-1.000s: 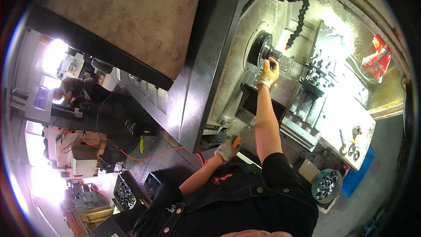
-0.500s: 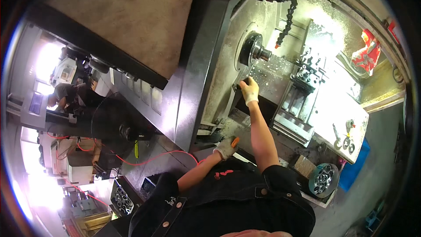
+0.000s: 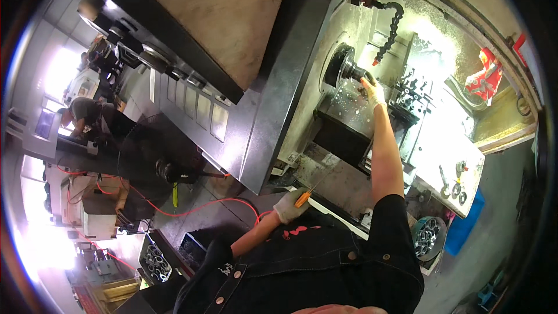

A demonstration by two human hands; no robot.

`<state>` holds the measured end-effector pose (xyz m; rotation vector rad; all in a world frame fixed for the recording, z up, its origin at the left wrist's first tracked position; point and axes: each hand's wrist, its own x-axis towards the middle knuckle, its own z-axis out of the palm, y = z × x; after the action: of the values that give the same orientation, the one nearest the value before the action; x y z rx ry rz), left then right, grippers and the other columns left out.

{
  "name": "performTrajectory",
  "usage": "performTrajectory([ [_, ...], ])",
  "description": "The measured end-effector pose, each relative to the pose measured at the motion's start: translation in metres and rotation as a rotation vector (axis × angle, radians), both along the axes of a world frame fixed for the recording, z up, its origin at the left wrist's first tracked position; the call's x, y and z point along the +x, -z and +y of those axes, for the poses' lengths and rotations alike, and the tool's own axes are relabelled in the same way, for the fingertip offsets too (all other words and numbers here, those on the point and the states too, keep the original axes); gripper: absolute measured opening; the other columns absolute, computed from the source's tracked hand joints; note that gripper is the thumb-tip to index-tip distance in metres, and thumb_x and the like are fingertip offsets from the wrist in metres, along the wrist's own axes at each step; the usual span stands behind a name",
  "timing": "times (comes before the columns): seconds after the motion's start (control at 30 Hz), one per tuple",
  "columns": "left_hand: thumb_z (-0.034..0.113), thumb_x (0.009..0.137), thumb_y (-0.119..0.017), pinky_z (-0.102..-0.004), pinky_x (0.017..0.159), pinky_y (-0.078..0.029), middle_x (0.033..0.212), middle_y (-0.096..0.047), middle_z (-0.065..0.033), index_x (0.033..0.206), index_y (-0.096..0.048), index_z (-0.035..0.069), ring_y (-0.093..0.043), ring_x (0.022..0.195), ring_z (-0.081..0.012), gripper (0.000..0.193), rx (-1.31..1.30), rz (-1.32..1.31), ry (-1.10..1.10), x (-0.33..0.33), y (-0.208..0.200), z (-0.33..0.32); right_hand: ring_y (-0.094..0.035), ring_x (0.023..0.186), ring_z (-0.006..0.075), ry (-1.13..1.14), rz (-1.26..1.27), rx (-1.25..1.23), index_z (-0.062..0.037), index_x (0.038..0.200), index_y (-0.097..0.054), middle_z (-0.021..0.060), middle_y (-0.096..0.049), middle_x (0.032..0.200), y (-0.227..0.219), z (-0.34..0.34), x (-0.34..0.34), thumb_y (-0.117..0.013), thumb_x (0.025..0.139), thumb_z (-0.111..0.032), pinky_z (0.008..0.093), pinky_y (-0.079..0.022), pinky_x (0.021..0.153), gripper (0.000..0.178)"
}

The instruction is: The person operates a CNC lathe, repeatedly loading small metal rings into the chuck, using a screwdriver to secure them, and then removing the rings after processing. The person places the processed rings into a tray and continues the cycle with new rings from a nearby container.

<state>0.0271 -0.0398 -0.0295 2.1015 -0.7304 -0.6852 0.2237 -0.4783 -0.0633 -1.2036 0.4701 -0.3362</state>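
Inside a lathe's work space, my gloved right hand (image 3: 373, 91) reaches up to the chuck (image 3: 340, 65). Its fingers are closed round the end of a round metal workpiece (image 3: 361, 74) that sticks out of the chuck; the fingertips are partly hidden. Lower down, close to my body, my gloved left hand (image 3: 288, 207) grips an orange-handled screwdriver (image 3: 303, 199). Its thin metal shaft points up and to the right, and its tip is too fine to make out. A black segmented coolant hose (image 3: 393, 26) with an orange nozzle hangs above my right hand.
A tool block (image 3: 410, 96) stands right of my right hand. Farther right, metal rings (image 3: 456, 189) and a wrench-like tool lie on a bright panel. A round tub (image 3: 428, 235) holds several rings. Left are the dark machine door (image 3: 256, 122), a red hose (image 3: 200, 206) and a person (image 3: 87, 119).
My right hand has moved up and right from below the chuck to the workpiece. My left hand has shifted slightly down, and the screwdriver's shaft now shows. The whole view has swung a little.
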Motion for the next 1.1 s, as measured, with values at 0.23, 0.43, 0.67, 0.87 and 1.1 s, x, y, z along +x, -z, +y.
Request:
performTrajectory([
  [0.23, 0.008, 0.082, -0.068, -0.0261, 0.071, -0.049, 0.095, -0.066, -0.0065, 0.11, -0.059, 0.002, -0.061, 0.081, -0.0125, 0.03, -0.345, 0.342, -0.1, 0.01, -0.167, 0.08, -0.057, 0.067, 0.0105, 0.059, 0.012, -0.364, -0.0201, 0.136, -0.049, 0.0024, -0.065, 0.094, 0.006, -0.019, -0.001, -0.069, 0.083, -0.023, 0.0279, -0.047, 0.051, 0.057],
  [0.43, 0.005, 0.075, -0.066, -0.0202, 0.048, -0.044, 0.077, -0.062, -0.0033, 0.102, -0.056, 0.002, -0.053, 0.049, -0.008, 0.029, -0.44, 0.019, -0.475, 0.056, -0.225, 0.132, -0.058, 0.062, 0.0103, 0.127, 0.088, -0.219, -0.0072, 0.114, -0.064, 0.0022, -0.064, 0.086, -0.007, 0.002, 0.003, -0.065, 0.087, -0.027, 0.0265, -0.046, 0.05, 0.034],
  [0.67, -0.008, 0.071, -0.06, -0.0344, 0.086, -0.044, 0.114, -0.056, -0.0185, 0.097, -0.055, 0.003, -0.059, 0.099, -0.0302, 0.028, -0.124, -0.95, -0.141, 0.126, -0.278, 0.113, -0.059, 0.056, 0.0123, 0.071, 0.127, -0.115, -0.0078, 0.107, -0.064, 0.0038, -0.064, 0.079, -0.001, 0.007, 0.02, -0.065, 0.085, -0.045, 0.0283, -0.048, 0.046, 0.043],
  [0.87, -0.007, 0.065, -0.057, -0.0397, 0.09, -0.044, 0.137, -0.036, -0.0315, 0.099, -0.057, 0.003, -0.048, 0.119, -0.0423, 0.035, -0.052, -1.053, -0.026, 0.174, -0.292, 0.077, -0.062, 0.064, 0.0142, 0.079, 0.088, -0.056, -0.009, 0.118, -0.06, 0.0052, -0.065, 0.092, 0.014, -0.01, 0.013, -0.066, 0.085, -0.044, 0.0277, -0.047, 0.046, 0.048],
  [1.1, 0.003, 0.07, -0.063, -0.0359, 0.066, -0.049, 0.103, -0.061, -0.02, 0.088, -0.062, 0.005, -0.062, 0.082, -0.0332, 0.018, 0.246, -1.016, -0.263, 0.174, -0.277, 0.056, -0.06, 0.062, 0.0128, 0.174, 0.121, -0.168, -0.0129, 0.117, -0.063, 0.0026, -0.064, 0.096, 0.005, 0.005, 0.006, -0.063, 0.087, -0.042, 0.0287, -0.048, 0.048, 0.042],
])
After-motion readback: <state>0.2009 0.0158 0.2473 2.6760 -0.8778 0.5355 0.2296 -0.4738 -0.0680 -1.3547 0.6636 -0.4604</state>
